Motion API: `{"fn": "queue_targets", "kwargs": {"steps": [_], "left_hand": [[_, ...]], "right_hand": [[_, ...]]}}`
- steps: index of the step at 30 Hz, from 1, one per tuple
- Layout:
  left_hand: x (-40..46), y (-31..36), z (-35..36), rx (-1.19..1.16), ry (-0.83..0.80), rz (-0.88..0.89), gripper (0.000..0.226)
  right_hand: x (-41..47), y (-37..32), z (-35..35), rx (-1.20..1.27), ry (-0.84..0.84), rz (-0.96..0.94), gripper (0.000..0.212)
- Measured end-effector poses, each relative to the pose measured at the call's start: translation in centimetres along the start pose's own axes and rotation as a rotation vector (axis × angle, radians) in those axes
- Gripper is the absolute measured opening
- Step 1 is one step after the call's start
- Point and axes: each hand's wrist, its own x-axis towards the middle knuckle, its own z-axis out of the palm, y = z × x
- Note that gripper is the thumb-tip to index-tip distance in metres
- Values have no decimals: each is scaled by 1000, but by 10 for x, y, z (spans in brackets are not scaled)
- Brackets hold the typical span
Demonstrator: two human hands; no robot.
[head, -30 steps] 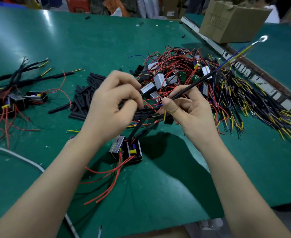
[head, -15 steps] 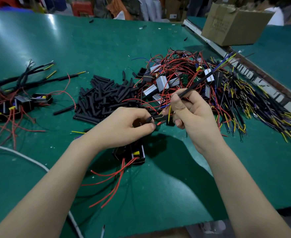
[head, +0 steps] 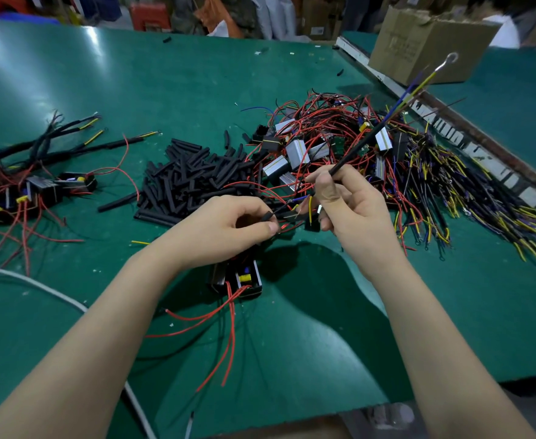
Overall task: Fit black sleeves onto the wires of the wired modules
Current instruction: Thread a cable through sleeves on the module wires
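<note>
The step in hand looks like threading 1 more sleeve onto a module's leads. The right hand holds a wire bundle already covered by a black sleeve; its grip is narrow, thumb and forefinger pinching the sleeve's lower end, and the bundle slants up and away to a ring terminal well above the table. The left hand pinches a short black sleeve piece at its fingertips, its open end aimed at the loose blue and yellow wire ends sticking out between the 2 hands. The wired module being worked lies on the table just below the left wrist, red leads trailing toward the viewer. A heap of spare sleeves lies beyond the left hand, unsleeved modules are tangled beyond the right, and finished ones sit far left.

Next, I judge, the loose ends must be gathered tight and lined up with the sleeve's mouth, then pushed through; stray strands could snag on its rim.
</note>
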Motion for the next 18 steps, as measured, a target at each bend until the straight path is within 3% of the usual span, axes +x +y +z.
{"fn": "queue_targets", "kwargs": {"steps": [3,8,10,13,15,18], "left_hand": [[1,-2,-1,21,3,4,13],[2,-3,2,-89,62,-61,59],[2,-2,4,32,42,-68,57],[2,2,10,278,-35,16,34],[2,4,12,293,-47,41,22],[0,7,7,161,-37,-10,34]], "right_hand": [[1,0,0,-22,15,-14,16],[1,0,-1,-39,0,-49,16],[1,0,0,-31,-7,-48,15],[1,1,2,-27,-5,-49,15],[1,1,2,-27,-2,-51,15],[1,2,1,-31,3,-54,14]]}}
